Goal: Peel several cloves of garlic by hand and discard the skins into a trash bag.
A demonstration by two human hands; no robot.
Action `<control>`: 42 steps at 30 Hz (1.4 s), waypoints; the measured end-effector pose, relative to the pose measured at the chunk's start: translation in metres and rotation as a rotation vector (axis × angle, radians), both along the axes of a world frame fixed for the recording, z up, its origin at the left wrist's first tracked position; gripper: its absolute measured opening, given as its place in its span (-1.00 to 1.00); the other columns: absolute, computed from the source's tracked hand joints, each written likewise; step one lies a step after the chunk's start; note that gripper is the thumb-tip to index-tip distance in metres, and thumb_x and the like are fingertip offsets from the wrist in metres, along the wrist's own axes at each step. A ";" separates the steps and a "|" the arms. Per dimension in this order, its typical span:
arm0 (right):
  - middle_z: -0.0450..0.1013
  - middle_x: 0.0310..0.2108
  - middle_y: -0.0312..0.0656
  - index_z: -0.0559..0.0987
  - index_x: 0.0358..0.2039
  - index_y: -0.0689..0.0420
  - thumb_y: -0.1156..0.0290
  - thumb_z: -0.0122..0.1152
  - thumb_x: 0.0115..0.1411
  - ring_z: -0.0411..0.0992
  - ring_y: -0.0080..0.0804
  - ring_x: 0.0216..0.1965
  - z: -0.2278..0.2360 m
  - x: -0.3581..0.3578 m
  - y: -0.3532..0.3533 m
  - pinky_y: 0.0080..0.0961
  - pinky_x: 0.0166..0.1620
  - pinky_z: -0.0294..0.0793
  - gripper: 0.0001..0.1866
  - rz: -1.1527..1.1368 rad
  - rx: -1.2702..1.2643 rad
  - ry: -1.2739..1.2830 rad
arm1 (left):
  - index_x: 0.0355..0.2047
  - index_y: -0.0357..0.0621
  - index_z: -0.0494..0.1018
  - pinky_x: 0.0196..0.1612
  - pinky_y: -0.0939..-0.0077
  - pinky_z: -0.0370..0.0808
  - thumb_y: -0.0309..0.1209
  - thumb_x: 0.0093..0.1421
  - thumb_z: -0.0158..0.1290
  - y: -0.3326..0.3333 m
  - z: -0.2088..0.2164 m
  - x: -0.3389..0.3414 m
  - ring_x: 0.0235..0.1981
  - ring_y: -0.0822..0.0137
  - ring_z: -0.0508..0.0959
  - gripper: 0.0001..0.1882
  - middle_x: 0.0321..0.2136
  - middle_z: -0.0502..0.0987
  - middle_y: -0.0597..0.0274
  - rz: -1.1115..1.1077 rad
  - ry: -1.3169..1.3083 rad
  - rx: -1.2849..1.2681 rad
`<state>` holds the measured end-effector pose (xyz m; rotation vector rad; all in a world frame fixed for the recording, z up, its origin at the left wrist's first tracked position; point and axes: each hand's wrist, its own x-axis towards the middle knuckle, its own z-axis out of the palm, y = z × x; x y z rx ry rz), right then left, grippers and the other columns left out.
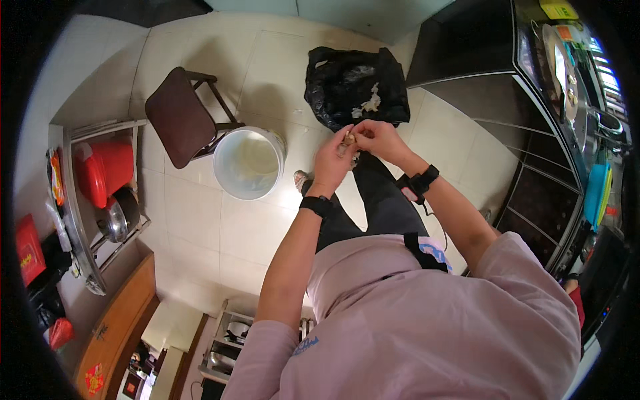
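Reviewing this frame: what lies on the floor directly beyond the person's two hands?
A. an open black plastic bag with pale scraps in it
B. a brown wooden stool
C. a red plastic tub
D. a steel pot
A: the open black plastic bag with pale scraps sits on the tiled floor just beyond the left hand and right hand, which pinch a small brownish item together.

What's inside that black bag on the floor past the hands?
The black bag lies open, showing pale crumpled scraps near its mouth. Its dark folds cover whatever lies deeper. The hands hold a small brownish piece just in front of it.
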<state>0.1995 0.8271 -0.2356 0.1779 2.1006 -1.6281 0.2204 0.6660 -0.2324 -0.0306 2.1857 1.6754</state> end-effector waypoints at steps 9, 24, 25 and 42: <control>0.45 -0.52 -0.24 0.51 -0.36 0.31 0.37 0.17 0.10 0.43 -0.56 -0.50 -0.032 0.047 -0.087 -0.64 -0.39 0.45 -0.77 -0.431 -0.248 -0.297 | -0.07 -0.14 0.33 -0.18 0.46 0.43 -0.42 0.17 -0.03 -0.063 -0.030 0.037 -0.23 0.25 0.52 -0.70 -0.27 0.49 0.03 0.100 -0.031 -0.010; 0.48 -0.53 -0.16 0.53 -0.27 0.28 0.43 0.10 0.06 0.48 -0.45 -0.52 -0.237 -0.021 0.053 -0.60 -0.45 0.47 -0.76 -0.522 0.512 -0.133 | -0.11 -0.18 0.32 -0.19 0.54 0.38 -0.36 0.19 -0.03 -0.122 -0.132 0.086 -0.30 0.41 0.42 -0.72 -0.34 0.43 0.24 0.383 -0.255 0.208; 0.49 -0.55 -0.15 0.55 -0.29 0.26 0.40 0.11 0.04 0.49 -0.44 -0.53 -0.248 -0.022 0.053 -0.58 -0.46 0.46 -0.76 -0.378 0.741 -0.070 | -0.12 -0.17 0.33 -0.21 0.55 0.38 -0.38 0.19 -0.02 -0.124 -0.139 0.096 -0.31 0.43 0.42 -0.74 -0.34 0.43 0.25 0.423 -0.303 0.221; 0.50 -0.52 -0.22 0.56 -0.37 0.21 0.21 0.06 0.06 0.48 -0.48 -0.56 -0.174 0.038 0.012 -0.57 -0.53 0.44 -0.69 -0.156 0.397 -0.585 | -0.15 -0.12 0.34 -0.33 0.68 0.40 -0.43 0.16 0.03 -0.081 -0.123 0.098 -0.40 0.55 0.40 -0.75 -0.38 0.42 0.34 0.491 -0.483 0.306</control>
